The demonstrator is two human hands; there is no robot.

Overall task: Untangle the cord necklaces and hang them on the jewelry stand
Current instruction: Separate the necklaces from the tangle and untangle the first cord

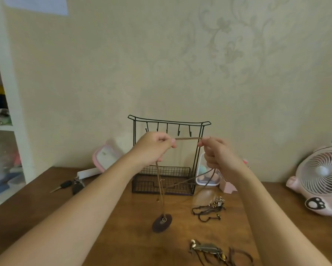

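A black wire jewelry stand [169, 122] with several bare hooks and a mesh basket base stands at the back of the wooden table. My left hand [155, 146] and my right hand [217, 154] each pinch a brown cord necklace [187, 138], stretched taut between them just below the hooks. The cord hangs down from both hands to a dark oval pendant [162, 223] that hangs low over the table or rests on it. A tangle of dark cord necklaces with beads [209, 209] lies to the right. Another necklace with a metal feather pendant [209, 247] lies near the front edge.
A pink and white fan [322, 179] stands at the right. Keys [69, 186] lie at the left, with a pink-rimmed box [105, 156] against the wall. A clear container [205, 177] and a small pink object [227, 187] sit right of the stand. White shelves [6, 112] stand far left.
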